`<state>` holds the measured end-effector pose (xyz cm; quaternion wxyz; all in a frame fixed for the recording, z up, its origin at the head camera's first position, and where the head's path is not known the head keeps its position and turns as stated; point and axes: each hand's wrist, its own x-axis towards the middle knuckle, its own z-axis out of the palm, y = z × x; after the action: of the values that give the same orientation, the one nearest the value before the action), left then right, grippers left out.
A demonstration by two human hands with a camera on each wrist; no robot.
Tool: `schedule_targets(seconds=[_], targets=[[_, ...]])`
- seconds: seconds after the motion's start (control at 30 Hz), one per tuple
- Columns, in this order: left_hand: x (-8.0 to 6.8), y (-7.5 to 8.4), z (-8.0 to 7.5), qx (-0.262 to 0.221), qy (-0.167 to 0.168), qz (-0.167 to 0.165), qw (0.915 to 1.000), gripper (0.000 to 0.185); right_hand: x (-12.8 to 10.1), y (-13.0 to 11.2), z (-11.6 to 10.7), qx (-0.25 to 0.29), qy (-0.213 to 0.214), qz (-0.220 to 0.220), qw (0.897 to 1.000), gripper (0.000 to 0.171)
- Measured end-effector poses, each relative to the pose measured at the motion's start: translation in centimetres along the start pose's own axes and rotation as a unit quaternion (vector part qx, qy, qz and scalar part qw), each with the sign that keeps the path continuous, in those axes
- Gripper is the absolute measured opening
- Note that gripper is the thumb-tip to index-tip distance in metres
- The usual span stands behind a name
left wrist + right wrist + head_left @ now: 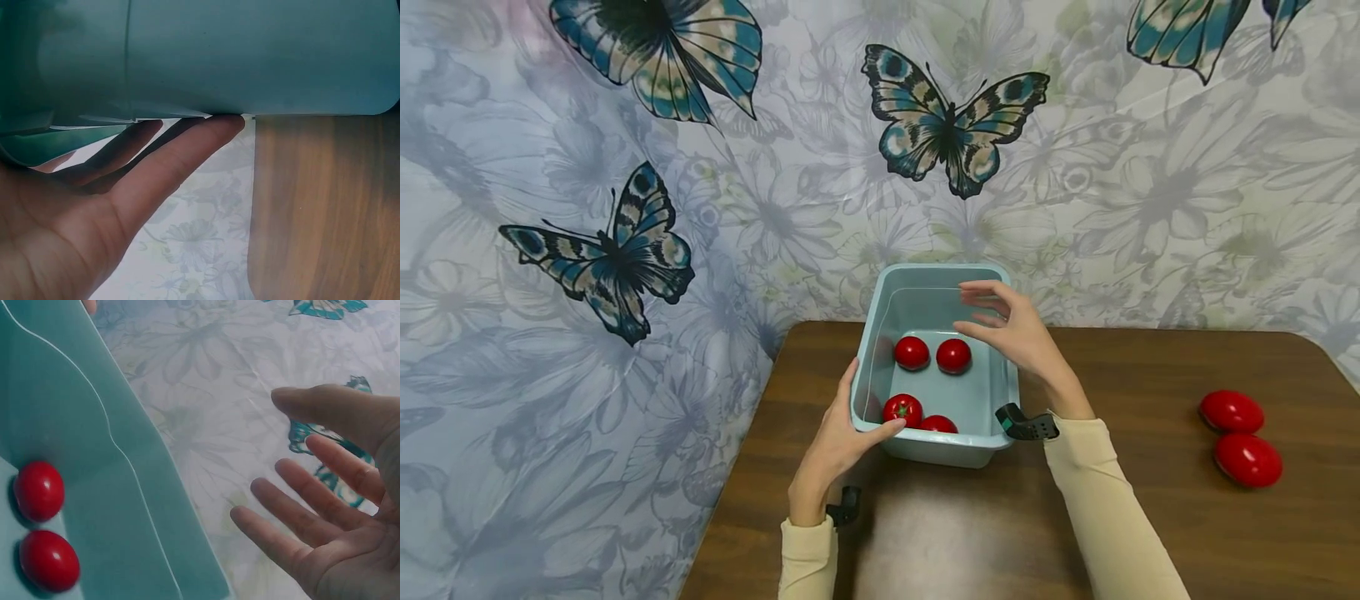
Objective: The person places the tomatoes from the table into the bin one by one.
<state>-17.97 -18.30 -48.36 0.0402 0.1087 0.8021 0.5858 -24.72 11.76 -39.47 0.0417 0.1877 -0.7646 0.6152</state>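
Resting against the near left corner of a pale teal plastic tub (992, 454), the left hand (835, 446) lay with straight fingers (181, 159) pressed flat along the smooth outer wall, its thumb hooked over the rounded rim. The right hand (1018, 337) hovered above the tub's right rim, its fingers (294, 515) spread and relaxed, holding nothing. The tub was rectangular with softly curved corners and glossy, slightly translucent sides, and it stood on a dark wood-grain counter (1150, 517) near the back left edge. Inside lay four round, shiny red tomatoes: two (932, 355) side by side toward the far end, one with a green star-shaped stem top (902, 409) near the front left, and one (937, 424) just beside it, partly hidden by the front wall. Two more glossy red, oval tomatoes (1240, 437) sat touching each other on the counter, well apart to the right. Cream knit sleeves (1105, 517) covered both forearms. Behind the counter hung a soft fabric backdrop (775, 167) printed with faded grey flowers and teal-and-black butterflies.
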Motion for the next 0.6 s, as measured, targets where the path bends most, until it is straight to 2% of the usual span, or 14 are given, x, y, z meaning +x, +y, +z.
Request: schedule_targets(seconds=[0.17,0.3,0.5,0.6], targets=[[-0.2,0.1,0.0,0.003,0.004,-0.001,1.0,0.109,-1.7,0.2,-2.4,0.007,0.03,-0.002,1.0,0.055],[0.0,-0.1,0.7,0.004,0.008,-0.003,0.9999,0.107,-4.6,1.3,-5.7,0.03,0.08,-0.009,0.996,0.053],[0.2,0.0,1.2,0.015,-0.001,-0.011,0.9998,0.108,-11.5,4.2,-12.3,0.071,0.148,-0.033,0.986,0.056],[-0.2,0.3,0.6,0.025,0.005,-0.017,0.9995,0.108,-15.4,5.8,-15.3,0.074,0.204,-0.013,0.976,0.057]])
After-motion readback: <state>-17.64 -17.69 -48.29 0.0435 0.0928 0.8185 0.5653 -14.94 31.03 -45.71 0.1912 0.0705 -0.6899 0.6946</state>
